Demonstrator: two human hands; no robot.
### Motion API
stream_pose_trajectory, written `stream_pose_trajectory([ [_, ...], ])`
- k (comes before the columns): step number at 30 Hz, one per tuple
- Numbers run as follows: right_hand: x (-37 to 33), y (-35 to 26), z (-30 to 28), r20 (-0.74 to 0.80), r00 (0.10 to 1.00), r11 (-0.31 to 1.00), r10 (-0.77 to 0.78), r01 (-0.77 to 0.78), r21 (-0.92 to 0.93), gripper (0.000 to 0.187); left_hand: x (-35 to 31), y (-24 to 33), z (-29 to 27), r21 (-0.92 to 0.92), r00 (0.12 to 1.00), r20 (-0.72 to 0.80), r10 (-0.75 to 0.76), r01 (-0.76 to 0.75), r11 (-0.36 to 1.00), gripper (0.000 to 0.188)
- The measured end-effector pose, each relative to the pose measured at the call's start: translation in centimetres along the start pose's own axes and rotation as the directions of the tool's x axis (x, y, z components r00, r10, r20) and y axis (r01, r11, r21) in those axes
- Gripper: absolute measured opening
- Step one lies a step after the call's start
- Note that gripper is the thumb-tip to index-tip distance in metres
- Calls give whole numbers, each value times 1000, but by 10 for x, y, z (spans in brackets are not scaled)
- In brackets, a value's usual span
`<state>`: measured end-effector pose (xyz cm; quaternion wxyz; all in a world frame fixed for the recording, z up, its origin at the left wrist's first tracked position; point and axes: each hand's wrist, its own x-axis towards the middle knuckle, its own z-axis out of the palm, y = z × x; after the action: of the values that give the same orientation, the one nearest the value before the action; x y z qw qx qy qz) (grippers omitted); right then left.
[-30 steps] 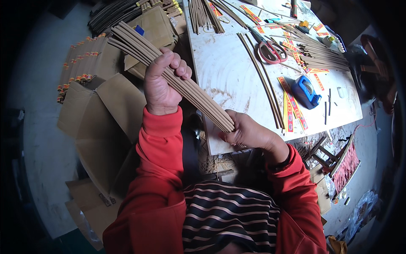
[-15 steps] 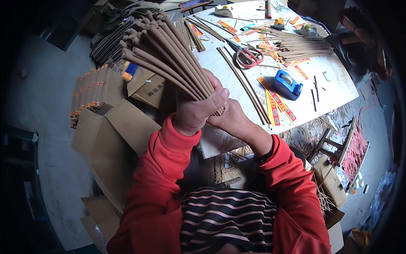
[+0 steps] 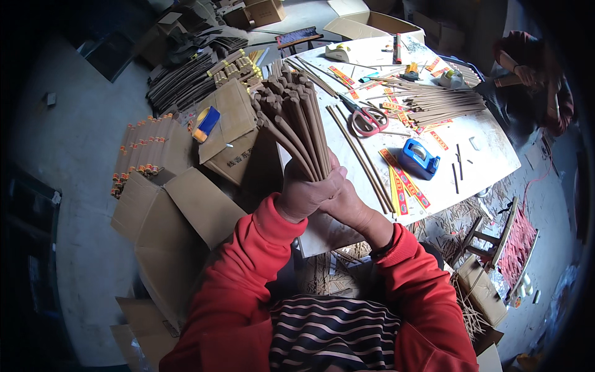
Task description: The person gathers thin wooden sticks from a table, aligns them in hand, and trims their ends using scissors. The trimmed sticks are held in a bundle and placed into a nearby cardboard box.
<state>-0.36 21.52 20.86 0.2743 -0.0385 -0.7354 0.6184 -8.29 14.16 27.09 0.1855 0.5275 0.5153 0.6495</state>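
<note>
A thick bundle of brown incense sticks (image 3: pixel 296 121) rises from both my hands, its ends fanned out at the top and squeezed together at the bottom. My left hand (image 3: pixel 302 193) wraps round the lower part of the bundle. Pressed against it from the right, my right hand (image 3: pixel 349 206) also closes round the base; the sticks' lower ends are hidden between the palms. The bundle stands nearly upright over the near left corner of the white table (image 3: pixel 483 162). Right of my hands lie a few long sticks (image 3: pixel 365 161) and red and yellow paper strips (image 3: pixel 406 180).
On the table are a blue tape dispenser (image 3: pixel 419 159), red-handled scissors (image 3: pixel 369 121) and a loose pile of sticks (image 3: pixel 443 105). To my left stand an open carton (image 3: pixel 164 217), a closed box (image 3: pixel 229 118) and banded bundles (image 3: pixel 145 146). A co-worker (image 3: pixel 527 74) holds sticks at far right.
The bundle has swung from leaning left to nearly upright, and both hands sit lower in the picture. My view has tipped up, showing more of the far boxes.
</note>
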Motion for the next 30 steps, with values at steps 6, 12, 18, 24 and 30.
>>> stream_pose_trajectory([
  [6, -14, -5, 7, 62, 992, 993, 112, -114, 27, 37, -8, 17, -4, -189, 987, -23, -157, 150, 970, 16],
  [12, -61, -57, 14, 326, 868, 920, 374, -392, -14, 14, -17, 78, -24, -584, 984, -76, -163, 88, 807, 22],
  [18, -110, -77, 29, 488, 711, 782, 506, -617, 89, 17, -42, 101, -41, -749, 986, 21, -166, 126, 650, 17],
  [24, -133, -102, 53, 138, 867, 863, 478, -435, -257, 26, -68, 107, -47, -715, 978, -80, -193, 79, 695, 14],
  [30, -151, -116, 72, 305, 809, 857, 503, -512, -54, 19, -88, 126, -57, -838, 994, 85, -64, 106, 535, 17],
])
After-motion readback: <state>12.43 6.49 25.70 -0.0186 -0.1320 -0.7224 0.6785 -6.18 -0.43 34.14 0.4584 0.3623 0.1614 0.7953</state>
